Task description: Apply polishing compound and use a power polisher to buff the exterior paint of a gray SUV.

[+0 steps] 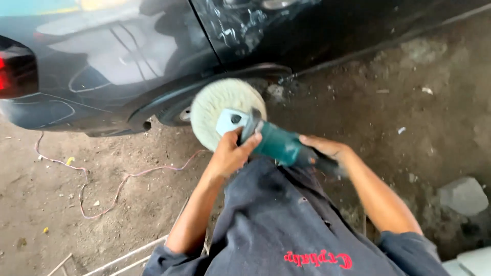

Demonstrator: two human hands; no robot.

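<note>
A: What was the tool, and where did it lie?

B: A teal-bodied polisher (pixel 279 144) was held level in front of the person's chest, its round white wool pad (pixel 221 108) facing the dark car body (pixel 153 56) just above the rear wheel arch (pixel 204 84). The pad's edge appeared blurred, which suggests it was spinning. Whether it touched the paint could not be told from this view.

A: How were the hands placed?

B: The left hand (pixel 231 153) was closed around the grey head of the polisher just behind the pad, with the fingers wrapped over the top. The right hand (pixel 323 148) was curled around the rear grip, its palm on the dark handle end. Both gripped the tool firmly.

A: Which step does this represent?

B: Judged from the posture, the buffing of the lower quarter panel was in hand, with the pad brought up to the arch. The panel above showed pale swirled marks (pixel 240 25), so the work seemed far from finished.

A: What did the next move call for?

B: Probably a flat pad, light even pressure, and slow passes along the curve of the arch.

A: And around it?

B: A red tail lamp (pixel 15 69) at the left, a pink cord (pixel 117 186) trailing over the dirt floor (pixel 61 214), and a grey stone (pixel 463 195) at the right.
</note>
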